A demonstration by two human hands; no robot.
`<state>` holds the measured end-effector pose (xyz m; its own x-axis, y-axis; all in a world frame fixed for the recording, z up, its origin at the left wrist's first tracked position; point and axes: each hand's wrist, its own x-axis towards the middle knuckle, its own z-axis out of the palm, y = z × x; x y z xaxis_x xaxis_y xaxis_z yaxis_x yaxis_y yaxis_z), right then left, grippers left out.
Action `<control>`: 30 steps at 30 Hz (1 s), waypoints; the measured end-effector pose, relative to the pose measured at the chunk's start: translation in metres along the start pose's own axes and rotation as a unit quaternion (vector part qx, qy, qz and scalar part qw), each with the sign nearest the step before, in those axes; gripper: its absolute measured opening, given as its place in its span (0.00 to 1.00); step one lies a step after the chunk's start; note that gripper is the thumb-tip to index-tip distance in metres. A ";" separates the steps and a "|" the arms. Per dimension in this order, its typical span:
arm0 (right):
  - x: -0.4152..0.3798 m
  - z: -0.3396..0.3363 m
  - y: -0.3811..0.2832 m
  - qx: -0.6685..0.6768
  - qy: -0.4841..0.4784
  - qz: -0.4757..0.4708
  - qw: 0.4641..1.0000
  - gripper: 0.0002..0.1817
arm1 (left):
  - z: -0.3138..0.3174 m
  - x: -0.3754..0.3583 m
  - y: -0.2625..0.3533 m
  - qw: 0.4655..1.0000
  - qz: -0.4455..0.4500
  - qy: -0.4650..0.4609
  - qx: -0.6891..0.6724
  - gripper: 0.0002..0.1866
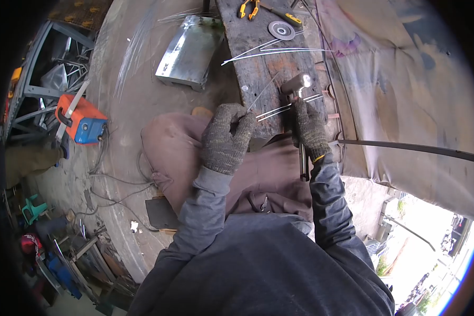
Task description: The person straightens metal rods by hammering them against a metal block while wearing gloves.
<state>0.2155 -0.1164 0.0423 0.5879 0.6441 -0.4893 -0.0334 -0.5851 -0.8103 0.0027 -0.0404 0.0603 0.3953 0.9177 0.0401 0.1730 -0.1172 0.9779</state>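
My left hand (pixel 226 138), in a grey knitted glove, has thumb and fingertips pinched on a thin metal rod (pixel 262 92) that points up over the wooden bench (pixel 258 68). In my right hand (pixel 309 126), also gloved, is a hammer (pixel 296 84); its metal head is over the bench and its handle comes out below the fist. Short thin rods (pixel 274 111) lie on the wood between my hands. Farther up the bench are longer white rods (pixel 279 51), a grinding disc (pixel 281 30) and yellow-handled pliers (pixel 248 8).
A shiny metal box (pixel 190 51) stands left of the bench. An orange and blue machine (pixel 81 120) with cables is on the floor at left, near a metal rack (pixel 32 90). Another person's leg (pixel 34 162) shows there. A fabric sheet (pixel 389 95) hangs at right.
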 end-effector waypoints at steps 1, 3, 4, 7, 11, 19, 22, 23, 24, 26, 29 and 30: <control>0.004 0.002 0.007 -0.042 0.005 -0.043 0.998 0.29 | 0.004 0.001 0.006 0.999 0.031 0.011 -0.036 0.10; 0.018 0.010 0.030 -0.058 0.028 -0.142 0.988 0.28 | 0.014 0.001 0.023 0.997 0.025 0.008 -0.066 0.12; 0.018 0.012 0.031 -0.058 0.025 -0.142 0.988 0.28 | 0.018 0.001 0.030 0.995 0.020 0.006 -0.096 0.13; 0.022 0.016 0.038 -0.065 0.030 -0.152 0.986 0.28 | 0.033 0.007 0.039 0.997 0.049 0.003 -0.063 0.15; 0.017 0.017 0.034 -0.030 0.030 -0.173 0.984 0.28 | 0.047 0.012 0.050 0.996 0.048 -0.011 -0.070 0.17; 0.008 0.017 0.044 -0.052 0.061 -0.304 0.949 0.24 | 0.061 0.020 0.054 0.990 0.115 0.012 -0.085 0.23; 0.006 0.016 0.044 0.054 0.000 -0.224 0.973 0.21 | 0.059 0.019 0.065 0.992 0.103 0.013 -0.069 0.20; 0.008 0.017 0.048 0.054 0.002 -0.250 0.967 0.21 | 0.059 0.019 0.064 0.992 0.103 0.013 -0.069 0.20; 0.011 0.017 0.052 0.054 0.004 -0.276 0.960 0.21 | 0.060 0.020 0.063 0.993 0.096 0.008 -0.075 0.19; 0.018 0.014 0.058 0.006 0.012 -0.295 0.956 0.21 | 0.061 0.021 0.060 0.993 0.088 0.002 -0.080 0.18; 0.013 0.013 0.048 -0.067 0.037 -0.336 0.939 0.22 | 0.060 0.023 0.060 0.992 0.110 0.019 -0.062 0.15; 0.010 0.013 0.045 -0.093 0.054 -0.359 0.927 0.22 | 0.059 0.024 0.061 0.992 0.113 0.011 -0.045 0.14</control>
<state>0.2097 -0.1294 -0.0033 0.4828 0.8528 0.1990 0.5320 -0.1051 -0.8402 0.0756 -0.0482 0.1091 0.3943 0.8800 0.2646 -0.0004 -0.2878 0.9577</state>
